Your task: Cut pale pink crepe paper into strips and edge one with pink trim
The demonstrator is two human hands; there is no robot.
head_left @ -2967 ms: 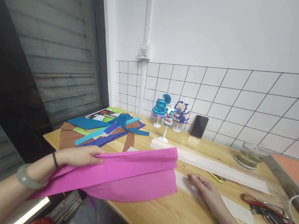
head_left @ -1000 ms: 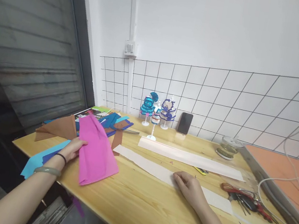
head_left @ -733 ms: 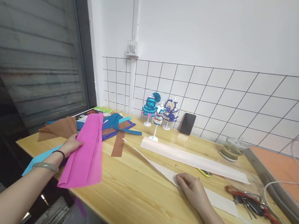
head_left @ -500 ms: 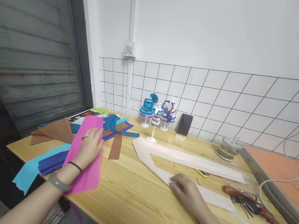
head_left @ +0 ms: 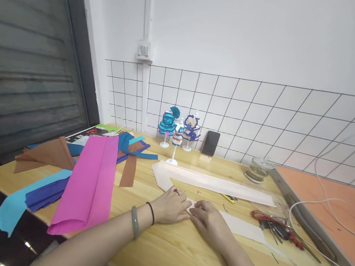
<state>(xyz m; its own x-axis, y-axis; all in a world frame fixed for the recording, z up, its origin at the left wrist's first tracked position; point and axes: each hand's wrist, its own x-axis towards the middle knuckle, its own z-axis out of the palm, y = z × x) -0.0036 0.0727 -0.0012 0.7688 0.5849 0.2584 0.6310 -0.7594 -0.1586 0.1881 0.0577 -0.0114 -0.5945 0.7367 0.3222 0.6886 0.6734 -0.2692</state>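
Observation:
A long pale paper strip (head_left: 219, 184) lies folded back on itself on the table, with a bend at its left end. My left hand (head_left: 171, 206) has its fingers bent and pressed together on the near run of this strip. Close beside it, my right hand (head_left: 208, 221) pinches the same run, the two sets of fingertips almost meeting. The paper between the fingertips is mostly hidden. To the left of my left hand, a pink crepe paper sheet (head_left: 89, 181) lies folded, its near end curling over the table edge.
Blue (head_left: 46, 192) and brown paper pieces (head_left: 46, 153) lie at the left. Small decorated stands (head_left: 176, 137) and a phone (head_left: 210, 143) stand at the back. A glass pot (head_left: 257, 170), tools (head_left: 279, 229), white cable (head_left: 309, 204) and orange board (head_left: 332, 206) are at the right.
My left hand has left the pink crepe paper and moved right to the pale strip, beside my right hand. The view has shifted slightly to the right.

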